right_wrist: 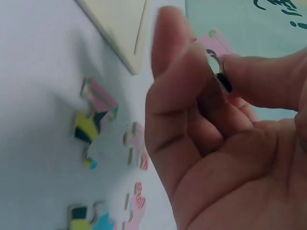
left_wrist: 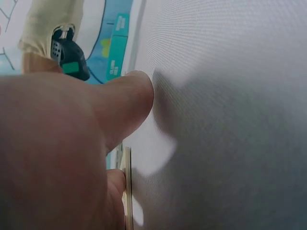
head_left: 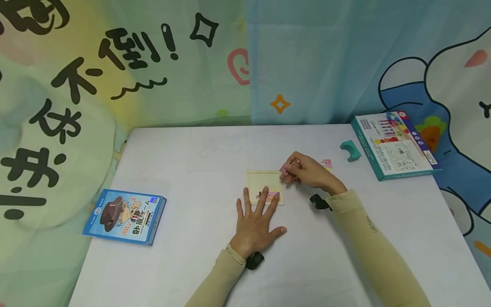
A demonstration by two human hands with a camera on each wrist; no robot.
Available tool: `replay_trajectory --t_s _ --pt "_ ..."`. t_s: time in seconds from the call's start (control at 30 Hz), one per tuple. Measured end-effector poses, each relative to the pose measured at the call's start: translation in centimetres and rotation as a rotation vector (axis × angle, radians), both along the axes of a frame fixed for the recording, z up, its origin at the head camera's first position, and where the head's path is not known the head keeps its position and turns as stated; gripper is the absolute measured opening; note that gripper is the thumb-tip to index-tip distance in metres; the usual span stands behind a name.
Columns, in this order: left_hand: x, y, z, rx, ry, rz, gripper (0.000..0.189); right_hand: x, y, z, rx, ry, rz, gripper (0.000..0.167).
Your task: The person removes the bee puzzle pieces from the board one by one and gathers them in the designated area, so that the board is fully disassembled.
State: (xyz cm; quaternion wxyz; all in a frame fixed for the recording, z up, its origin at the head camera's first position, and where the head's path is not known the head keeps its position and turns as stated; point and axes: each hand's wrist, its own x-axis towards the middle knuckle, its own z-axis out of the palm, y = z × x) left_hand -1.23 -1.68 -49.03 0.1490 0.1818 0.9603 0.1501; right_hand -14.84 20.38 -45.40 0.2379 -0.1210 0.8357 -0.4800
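A shallow wooden puzzle board point(head_left: 264, 178) lies flat on the white table, with a pink puzzle piece point(head_left: 273, 196) inside its lower part. Fingers spread, my left hand point(head_left: 255, 228) rests over the lower edge of the board, thumb out to the side. At the board's upper right, my right hand point(head_left: 307, 170) pinches another pink puzzle piece point(right_wrist: 219, 44) between thumb and fingers, partly hidden by them. Below that hand in the right wrist view are several loose pieces, among them a pink strip point(right_wrist: 101, 98) and a yellow and black one point(right_wrist: 86, 127).
A blue game box point(head_left: 126, 217) lies at the left of the table. At the back right are a teal and white box point(head_left: 397, 145) and a small teal curved block point(head_left: 350, 150). A printed cloth point(head_left: 299, 64) hangs behind the table.
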Motion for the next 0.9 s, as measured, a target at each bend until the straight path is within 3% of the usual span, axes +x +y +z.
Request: replay_trajectory --t_s 0.3,0.5,0.9 --pt "0.1 0.0 -0.4 0.005 0.018 0.000 0.089 1.2 1.2 -0.5 0.017 0.055 -0.069 0.034" --pt "0.1 0.0 -0.2 0.006 0.021 -0.001 0.088 2.1 2.0 -1.3 0.094 0.099 -0.117 0.038" --pt "0.0 0.0 -0.3 0.002 0.036 -0.001 0.087 3.6 3.9 -1.5 0.183 0.102 -0.171 0.043"
